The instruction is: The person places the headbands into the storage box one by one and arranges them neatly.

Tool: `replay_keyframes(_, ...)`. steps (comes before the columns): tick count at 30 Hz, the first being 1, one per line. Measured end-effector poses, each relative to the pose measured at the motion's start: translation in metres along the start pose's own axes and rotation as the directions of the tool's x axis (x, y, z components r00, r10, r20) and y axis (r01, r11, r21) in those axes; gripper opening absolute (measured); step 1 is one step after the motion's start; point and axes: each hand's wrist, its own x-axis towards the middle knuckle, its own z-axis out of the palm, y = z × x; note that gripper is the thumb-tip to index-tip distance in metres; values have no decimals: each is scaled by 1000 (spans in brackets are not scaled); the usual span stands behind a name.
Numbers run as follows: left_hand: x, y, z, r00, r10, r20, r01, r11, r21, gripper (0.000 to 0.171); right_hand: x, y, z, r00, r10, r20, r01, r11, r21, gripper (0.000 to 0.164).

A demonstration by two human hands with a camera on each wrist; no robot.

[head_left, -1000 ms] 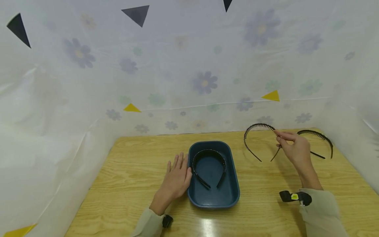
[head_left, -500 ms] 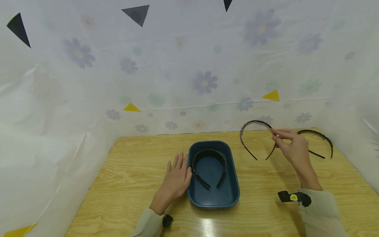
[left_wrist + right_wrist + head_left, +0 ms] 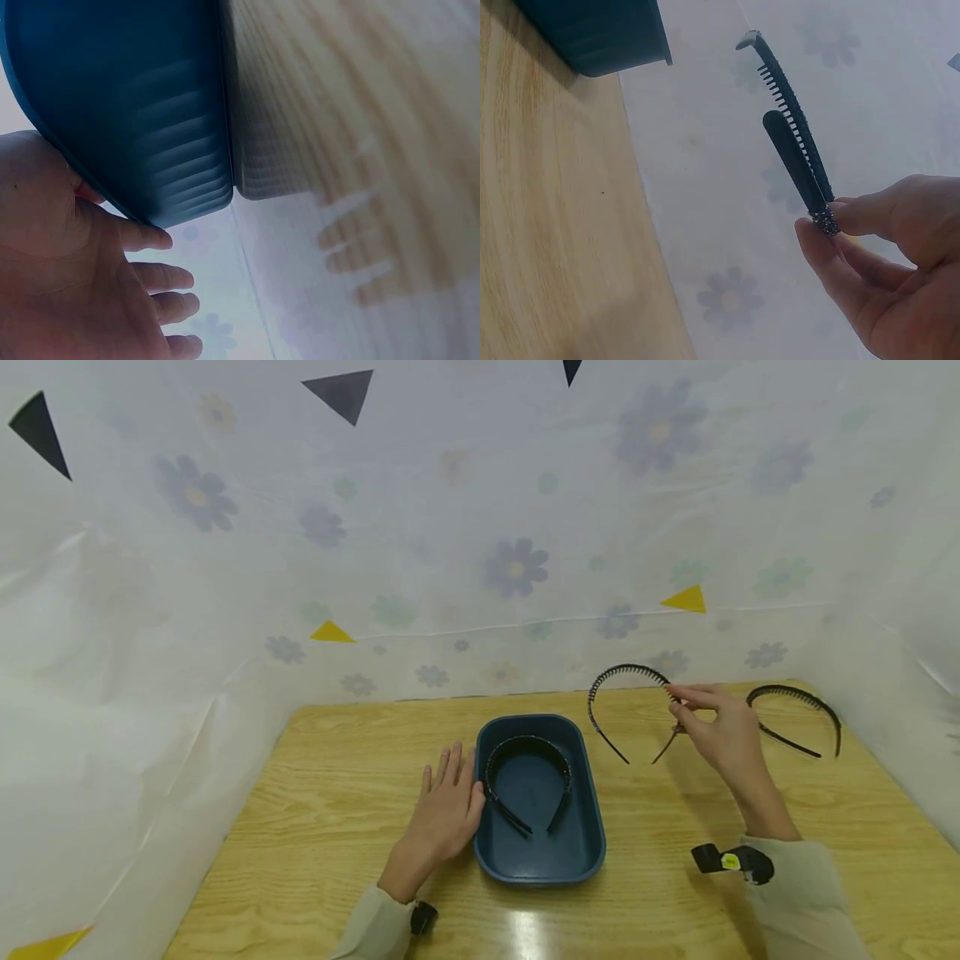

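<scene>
In the head view, my right hand (image 3: 723, 731) pinches one side of a black toothed headband (image 3: 628, 668) and holds it up over the table, its two ends pointing down. The right wrist view shows that headband (image 3: 799, 135) between thumb and fingers, with sparkly specks near the grip. My left hand (image 3: 442, 814) lies with straight fingers along the left side of a dark blue tray (image 3: 540, 867), touching its rim. Inside the tray lies a black headband (image 3: 564, 768); its doubled outline may be more than one. The left wrist view shows straight fingers (image 3: 169, 277) beside the tray wall (image 3: 172, 150).
Another black toothed headband (image 3: 795, 693) lies at the table's right rear. The wooden table (image 3: 337, 793) meets a white flowered sheet (image 3: 420, 552) at the back and sides. Small black cameras sit on both wrists.
My right hand has carried the pinched headband leftward toward the tray, uncovering more of the headband at the far right. The left hand and the tray have stayed in place.
</scene>
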Motion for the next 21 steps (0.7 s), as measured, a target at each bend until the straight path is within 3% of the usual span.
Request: replay_keyframes(21,1,1,2,1000,15,-10,-14,1000,22,59,-3,-13,17,999,-1,43,-1,999,40,28)
